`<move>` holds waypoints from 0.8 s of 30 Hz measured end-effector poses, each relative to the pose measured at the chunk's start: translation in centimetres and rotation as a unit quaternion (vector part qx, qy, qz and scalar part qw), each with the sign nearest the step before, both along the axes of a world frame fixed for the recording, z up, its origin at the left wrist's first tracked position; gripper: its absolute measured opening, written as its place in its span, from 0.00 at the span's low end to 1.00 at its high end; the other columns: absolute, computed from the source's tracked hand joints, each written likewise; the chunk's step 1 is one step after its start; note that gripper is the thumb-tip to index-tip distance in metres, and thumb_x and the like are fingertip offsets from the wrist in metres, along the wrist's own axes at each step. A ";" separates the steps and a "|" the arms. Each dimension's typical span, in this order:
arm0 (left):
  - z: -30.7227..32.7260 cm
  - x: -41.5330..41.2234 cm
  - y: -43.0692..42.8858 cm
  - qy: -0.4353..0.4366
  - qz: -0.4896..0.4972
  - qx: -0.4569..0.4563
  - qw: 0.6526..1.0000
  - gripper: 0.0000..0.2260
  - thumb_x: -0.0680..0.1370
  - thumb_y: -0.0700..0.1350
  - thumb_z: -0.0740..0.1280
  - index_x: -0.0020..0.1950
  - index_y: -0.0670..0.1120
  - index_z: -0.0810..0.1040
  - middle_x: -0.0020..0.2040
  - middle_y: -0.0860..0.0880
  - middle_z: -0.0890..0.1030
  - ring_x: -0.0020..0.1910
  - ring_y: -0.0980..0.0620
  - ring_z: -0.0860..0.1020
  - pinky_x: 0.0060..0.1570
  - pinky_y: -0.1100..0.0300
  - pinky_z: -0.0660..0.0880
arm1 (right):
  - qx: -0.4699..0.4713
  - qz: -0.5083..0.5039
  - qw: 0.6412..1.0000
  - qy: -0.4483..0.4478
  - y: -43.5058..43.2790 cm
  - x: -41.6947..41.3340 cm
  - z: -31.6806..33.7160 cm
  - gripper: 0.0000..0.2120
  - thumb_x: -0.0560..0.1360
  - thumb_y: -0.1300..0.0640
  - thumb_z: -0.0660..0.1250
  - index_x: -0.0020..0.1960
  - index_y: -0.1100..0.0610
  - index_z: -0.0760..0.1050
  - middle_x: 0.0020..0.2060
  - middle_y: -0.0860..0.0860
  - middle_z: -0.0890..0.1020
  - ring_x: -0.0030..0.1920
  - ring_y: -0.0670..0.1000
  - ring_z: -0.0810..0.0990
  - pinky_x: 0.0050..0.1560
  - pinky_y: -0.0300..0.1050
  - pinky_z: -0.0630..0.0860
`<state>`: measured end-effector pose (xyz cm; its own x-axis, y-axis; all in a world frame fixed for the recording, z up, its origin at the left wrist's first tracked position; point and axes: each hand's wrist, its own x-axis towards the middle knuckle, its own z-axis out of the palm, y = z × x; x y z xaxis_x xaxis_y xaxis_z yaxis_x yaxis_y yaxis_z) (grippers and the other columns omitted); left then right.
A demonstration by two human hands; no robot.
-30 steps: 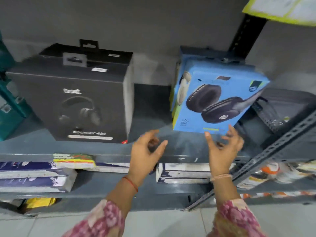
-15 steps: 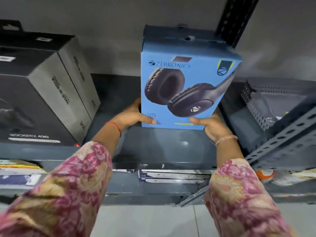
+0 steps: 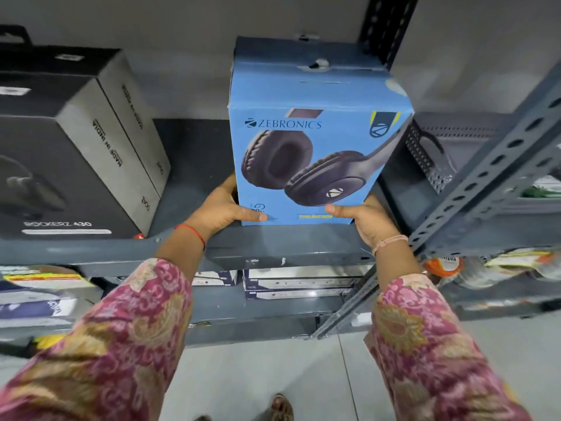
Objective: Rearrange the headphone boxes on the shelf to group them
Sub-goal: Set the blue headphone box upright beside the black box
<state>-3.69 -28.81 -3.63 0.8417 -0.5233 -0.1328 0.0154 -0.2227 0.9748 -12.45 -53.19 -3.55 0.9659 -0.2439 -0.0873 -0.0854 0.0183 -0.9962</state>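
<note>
A blue Zebronics headphone box stands upright at the front of the grey shelf, with a second blue box right behind it. My left hand grips its lower left corner, thumb on the front face. My right hand grips the lower right corner the same way. To the left stand two black headphone boxes, side by side front to back, a gap of bare shelf between them and the blue box.
A perforated grey upright slants across at the right, with a dark mesh item behind it. Flat white and blue boxes lie stacked on the lower shelf. Tiled floor shows below.
One second ago both hands were open below the tilted blue box. They have since closed on its lower corners and the box now stands square and upright at the shelf front.
</note>
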 end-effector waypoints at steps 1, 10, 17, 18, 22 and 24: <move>0.0 -0.3 0.1 -0.003 -0.001 0.004 1.000 0.35 0.60 0.35 0.77 0.65 0.49 0.70 0.60 0.49 0.79 0.58 0.53 0.77 0.48 0.71 0.76 | 0.001 0.000 1.000 0.002 0.1 -0.3 -0.1 0.27 0.56 0.65 0.76 0.54 0.55 0.76 0.38 0.40 0.85 0.49 0.48 0.81 0.50 0.41 0.78; 0.0 -1.4 0.8 -0.005 -0.011 0.013 1.000 0.37 0.59 0.40 0.77 0.65 0.52 0.69 0.60 0.51 0.79 0.59 0.54 0.77 0.54 0.64 0.74 | 0.006 -0.006 1.000 -0.011 0.6 -1.9 -0.1 0.25 0.59 0.71 0.74 0.54 0.57 0.75 0.39 0.43 0.85 0.43 0.43 0.82 0.41 0.35 0.79; 0.1 -1.8 0.7 -0.018 -0.009 0.017 1.000 0.35 0.63 0.36 0.76 0.66 0.51 0.68 0.58 0.53 0.80 0.57 0.57 0.77 0.48 0.72 0.76 | 0.007 0.002 1.000 -0.009 0.5 -1.8 -0.1 0.29 0.57 0.67 0.74 0.57 0.59 0.74 0.43 0.48 0.83 0.46 0.47 0.82 0.43 0.37 0.79; 0.0 -1.8 0.7 -0.021 -0.011 0.018 1.000 0.35 0.63 0.36 0.76 0.66 0.51 0.68 0.58 0.54 0.80 0.56 0.57 0.77 0.48 0.72 0.75 | 0.010 0.005 1.000 -0.010 0.5 -1.9 -0.1 0.28 0.56 0.66 0.73 0.56 0.59 0.74 0.44 0.49 0.83 0.46 0.47 0.82 0.43 0.37 0.79; 0.1 -1.8 0.8 -0.016 -0.014 0.014 1.000 0.36 0.63 0.37 0.76 0.67 0.52 0.67 0.55 0.58 0.79 0.56 0.58 0.77 0.49 0.71 0.76 | 0.015 0.005 1.000 -0.016 0.4 -1.7 -0.2 0.25 0.56 0.66 0.73 0.51 0.54 0.75 0.40 0.44 0.85 0.46 0.46 0.82 0.43 0.38 0.79; 0.0 -1.5 0.9 -0.019 -0.020 0.017 0.999 0.39 0.62 0.40 0.77 0.68 0.53 0.65 0.58 0.58 0.78 0.60 0.56 0.76 0.57 0.62 0.74 | 0.010 0.006 1.000 -0.023 0.4 -1.8 -0.3 0.26 0.55 0.65 0.75 0.52 0.54 0.75 0.41 0.44 0.84 0.46 0.46 0.82 0.44 0.39 0.79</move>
<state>-5.18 -27.94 -3.62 0.8250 -0.5521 -0.1206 -0.0303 -0.2563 0.9661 -14.20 -52.76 -3.81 0.9717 -0.2316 -0.0469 -0.0394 0.0368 -0.9985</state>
